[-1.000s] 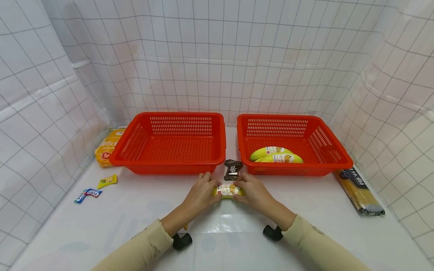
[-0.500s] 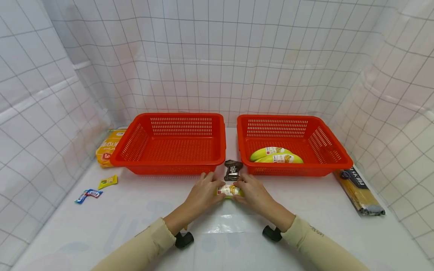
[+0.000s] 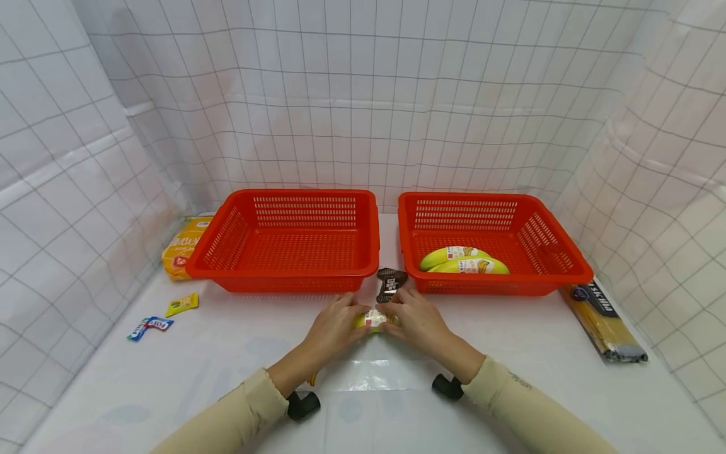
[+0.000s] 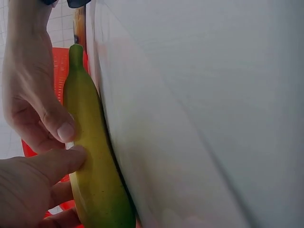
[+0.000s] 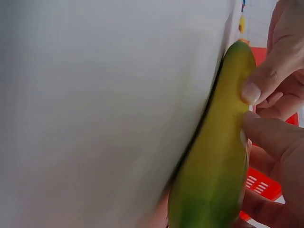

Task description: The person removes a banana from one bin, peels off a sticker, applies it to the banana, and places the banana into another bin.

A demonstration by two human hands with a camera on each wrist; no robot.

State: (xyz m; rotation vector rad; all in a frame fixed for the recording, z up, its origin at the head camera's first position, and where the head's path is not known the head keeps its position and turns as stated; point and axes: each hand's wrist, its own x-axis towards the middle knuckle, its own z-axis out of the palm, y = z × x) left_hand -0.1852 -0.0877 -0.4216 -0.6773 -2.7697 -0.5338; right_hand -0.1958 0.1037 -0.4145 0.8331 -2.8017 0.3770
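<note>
A yellow banana with green ends and a white label (image 3: pixel 374 319) lies lengthwise on the white tabletop, in front of the gap between two red baskets. My left hand (image 3: pixel 334 325) grips its left part, thumb on the near side and fingers beyond. From the right, my right hand (image 3: pixel 421 323) pinches it the same way. The thumbs almost meet at the middle of the banana (image 4: pixel 92 142), as the left wrist view shows. In the right wrist view the banana's near side (image 5: pixel 216 142) faces the camera. Fingers cover much of the label and the far side.
Behind stand the left red basket (image 3: pixel 306 252) and the right red basket (image 3: pixel 544 252), which holds two labelled bananas (image 3: pixel 465 260). A dark wrapped snack (image 3: pixel 390 284) lies between them. Small candies (image 3: pixel 150 326), a yellow candy (image 3: pixel 182 304), an orange bag (image 3: pixel 184 249) and a pasta pack (image 3: pixel 604 325) lie at the sides.
Both hands have shifted slightly left with the banana; my right hand has moved inward along it and covers more of the label's right end.
</note>
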